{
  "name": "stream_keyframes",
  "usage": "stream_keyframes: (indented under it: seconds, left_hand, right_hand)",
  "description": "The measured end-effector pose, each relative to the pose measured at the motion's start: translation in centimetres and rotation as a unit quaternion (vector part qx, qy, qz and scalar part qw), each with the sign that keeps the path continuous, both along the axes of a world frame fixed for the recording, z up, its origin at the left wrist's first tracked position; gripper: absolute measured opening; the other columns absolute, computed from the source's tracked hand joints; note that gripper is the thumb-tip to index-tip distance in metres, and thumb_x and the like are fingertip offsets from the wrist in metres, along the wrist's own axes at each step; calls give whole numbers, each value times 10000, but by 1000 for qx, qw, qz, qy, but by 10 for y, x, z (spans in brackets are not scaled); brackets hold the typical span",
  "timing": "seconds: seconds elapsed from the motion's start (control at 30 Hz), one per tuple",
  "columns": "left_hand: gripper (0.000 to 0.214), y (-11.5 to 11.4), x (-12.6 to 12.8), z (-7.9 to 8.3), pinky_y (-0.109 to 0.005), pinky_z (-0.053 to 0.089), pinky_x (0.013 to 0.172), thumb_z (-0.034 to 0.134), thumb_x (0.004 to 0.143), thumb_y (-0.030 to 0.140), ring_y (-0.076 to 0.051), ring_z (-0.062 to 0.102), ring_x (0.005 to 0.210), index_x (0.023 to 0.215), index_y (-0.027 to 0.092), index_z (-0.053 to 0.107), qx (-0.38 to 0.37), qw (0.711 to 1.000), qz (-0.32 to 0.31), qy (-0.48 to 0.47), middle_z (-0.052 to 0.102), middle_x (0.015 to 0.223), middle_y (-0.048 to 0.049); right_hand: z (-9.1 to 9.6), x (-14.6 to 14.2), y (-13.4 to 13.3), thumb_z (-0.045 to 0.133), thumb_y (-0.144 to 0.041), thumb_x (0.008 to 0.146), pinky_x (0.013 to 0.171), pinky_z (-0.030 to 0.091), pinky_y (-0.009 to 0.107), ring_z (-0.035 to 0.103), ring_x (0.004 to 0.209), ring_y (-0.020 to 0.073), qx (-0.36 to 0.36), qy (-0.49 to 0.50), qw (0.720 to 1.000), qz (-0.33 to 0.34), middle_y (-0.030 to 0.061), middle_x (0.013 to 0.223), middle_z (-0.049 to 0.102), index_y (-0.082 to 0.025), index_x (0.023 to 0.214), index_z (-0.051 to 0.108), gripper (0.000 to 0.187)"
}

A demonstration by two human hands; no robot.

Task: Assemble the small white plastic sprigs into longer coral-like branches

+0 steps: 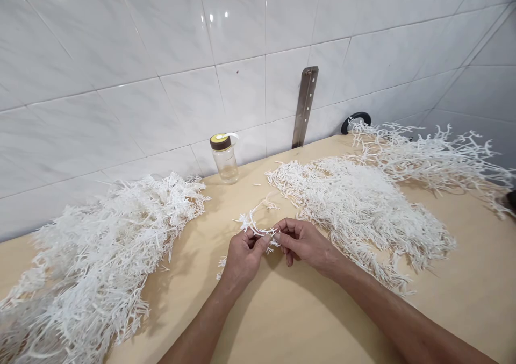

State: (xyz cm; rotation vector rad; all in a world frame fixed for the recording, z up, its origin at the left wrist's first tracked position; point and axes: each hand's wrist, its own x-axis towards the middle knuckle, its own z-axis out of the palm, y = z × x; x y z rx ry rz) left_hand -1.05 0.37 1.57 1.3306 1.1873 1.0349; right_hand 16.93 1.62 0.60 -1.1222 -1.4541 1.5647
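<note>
Both of my hands meet at the middle of the table over a thin white plastic branch (253,225) with small spiky sprigs. My left hand (245,256) is closed, pinching the branch between thumb and fingers. My right hand (302,241) is also closed, its thumb and fingertips pinching the sprigged end of the same branch. Whether a separate small piece lies in those right fingertips I cannot tell. A few white bits lie on the table beside my left wrist, partly hidden by it.
A big heap of bushy white branches (116,245) lies at left. Loose white sprigs (358,208) pile up at right, with bare white branches (435,154) behind them. A lidded clear jar (226,165) and a metal strip (305,106) stand by the tiled wall (181,41).
</note>
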Motion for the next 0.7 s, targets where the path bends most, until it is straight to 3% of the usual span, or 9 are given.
stream_keyframes:
  seconds: [0.37, 0.5, 0.6, 0.7]
  left_hand:
    - [343, -2, 4, 2, -277, 463, 633, 705, 766, 480, -199, 616, 682, 823, 143, 728, 14, 999, 0, 35, 697, 707, -61]
    - [266, -3, 4, 0, -268, 428, 606, 700, 767, 423, -190, 592, 656, 787, 159, 721, 15, 997, 11, 73, 671, 680, -42]
    - [182, -4, 5, 0, -262, 404, 600, 655, 791, 345, -174, 565, 640, 805, 171, 709, 38, 993, 13, 112, 657, 694, -24]
    - [134, -4, 6, 0, -257, 374, 576, 642, 780, 304, -156, 520, 593, 743, 177, 669, 41, 989, 28, 137, 613, 646, -5]
  right_hand:
    - [3, -4, -1, 566, -271, 852, 456, 466, 215, 573, 453, 98, 27, -44, 999, -17, -52, 618, 581, -193, 869, 628, 101]
    - [2, -5, -4, 544, -258, 839, 453, 466, 220, 593, 449, 111, 42, -81, 996, -19, -42, 625, 598, -197, 873, 637, 117]
    - [2, -7, -6, 535, -251, 835, 462, 457, 238, 583, 444, 125, 98, -149, 983, -35, -25, 622, 614, -201, 864, 646, 125]
    - [5, -13, -8, 526, -205, 810, 504, 448, 269, 581, 478, 148, 169, -240, 954, -63, -2, 626, 631, -199, 830, 650, 126]
